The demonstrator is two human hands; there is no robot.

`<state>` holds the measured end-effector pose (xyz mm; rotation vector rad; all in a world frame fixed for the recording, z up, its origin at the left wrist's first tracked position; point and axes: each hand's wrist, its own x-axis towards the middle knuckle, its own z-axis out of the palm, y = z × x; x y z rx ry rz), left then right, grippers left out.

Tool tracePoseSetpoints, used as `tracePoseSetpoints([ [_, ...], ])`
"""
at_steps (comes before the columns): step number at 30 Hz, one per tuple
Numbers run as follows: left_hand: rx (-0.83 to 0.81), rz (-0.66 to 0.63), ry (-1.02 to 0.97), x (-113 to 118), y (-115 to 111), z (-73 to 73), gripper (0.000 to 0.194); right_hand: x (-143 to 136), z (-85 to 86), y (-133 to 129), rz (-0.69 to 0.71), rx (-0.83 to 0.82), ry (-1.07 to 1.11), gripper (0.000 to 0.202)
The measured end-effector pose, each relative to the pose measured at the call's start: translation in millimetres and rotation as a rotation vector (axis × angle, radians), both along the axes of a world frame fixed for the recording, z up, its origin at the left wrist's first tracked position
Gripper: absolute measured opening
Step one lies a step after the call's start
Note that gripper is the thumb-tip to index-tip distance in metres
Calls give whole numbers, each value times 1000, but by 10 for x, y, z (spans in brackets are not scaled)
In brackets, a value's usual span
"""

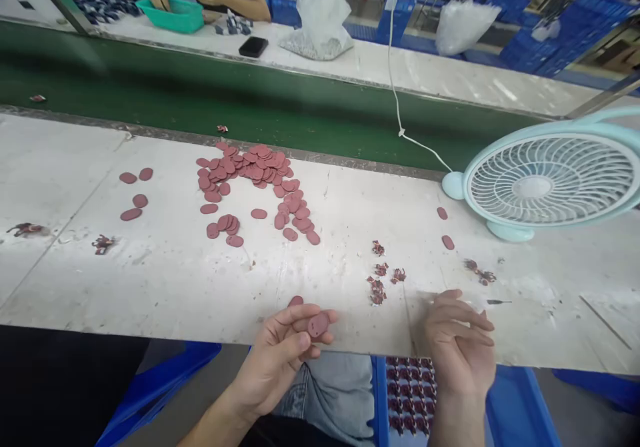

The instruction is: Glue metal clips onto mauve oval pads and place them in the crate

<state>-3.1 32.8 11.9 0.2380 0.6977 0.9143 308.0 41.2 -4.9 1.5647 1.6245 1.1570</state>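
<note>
My left hand (287,347) holds a dark red oval piece (318,325) between thumb and fingers, above the table's front edge. Small holes show in the piece. Just behind those fingers lies another oval piece (296,300). My right hand (460,340) is over the table edge to the right, its fingers apart and slightly curled, with nothing seen in it. Between the hands and farther back sit several small dark red and white parts (377,290). A large pile of red ovals (255,166) spreads across the middle of the table.
A light blue fan (533,187) stands at right, its white cord (395,87) crossing the green belt (300,114). A thin dark tool (497,302) lies beside my right hand. Below the edge is a blue tray (380,400) of small parts. Other people's hands work across the belt.
</note>
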Motion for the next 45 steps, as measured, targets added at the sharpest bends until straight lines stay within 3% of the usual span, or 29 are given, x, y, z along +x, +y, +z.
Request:
tracePoseSetpoints([
  [2, -12, 38, 30, -72, 32, -4, 28, -145, 105, -87, -109, 136, 481, 29],
  [3, -18, 64, 54, -111, 53, -1, 27, -228, 162, -132, -142, 233, 741, 35],
  [6, -6, 167, 148, -228, 135, 14, 25, -523, 371, -178, -125, 450, 1850, 62],
  [7, 8, 207, 176, -263, 167, 17, 25, -641, 460, -130, -69, 397, 2192, 59],
  [9, 45, 275, 215, -324, 233, 14, 26, -915, 664, 112, 54, 46, 2596, 38],
  [10, 63, 294, 223, -349, 264, 8, 27, -1072, 770, 312, 107, -159, 2611, 28],
  [12, 82, 296, 216, -390, 317, -9, 28, -1421, 959, 848, 197, -463, 2360, 24],
  [13, 82, 284, 200, -406, 338, -19, 28, -1607, 1029, 1163, 279, -480, 2166, 28],
  [15, 77, 253, 150, -436, 368, -35, 27, -1983, 1099, 1813, 354, -463, 2045, 28],
  [17, 66, 238, 97, -460, 385, -48, 26, -2333, 1084, 2391, 393, -423, 1958, 32],
  [19, 45, 249, 53, -474, 394, -64, 26, -2630, 1017, 2827, 414, -388, 1907, 50],
  [22, 24, 277, 12, -472, 398, -106, 27, -2950, 896, 3221, 411, -338, 1897, 54],
  [27, 49, 273, -60, -455, 415, -196, 27, -3160, 771, 3503, 373, -242, 1990, 37],
  [32, 56, 269, -62, -446, 436, -179, 27, -3078, 803, 3541, 383, -240, 2068, 38],
  [37, 26, 278, 27, -458, 415, -87, 27, -2856, 1028, 3298, 368, -327, 2092, 39],
  [40, 30, 271, 48, -472, 390, -69, 27, -2599, 1177, 2778, 364, -410, 2148, 22],
  [43, 37, 269, 75, -464, 341, -63, 27, -2224, 1222, 1930, 343, -582, 2236, 25],
  [45, 51, 267, 94, -444, 290, -52, 25, -1974, 1157, 1319, 280, -739, 2419, 16],
])
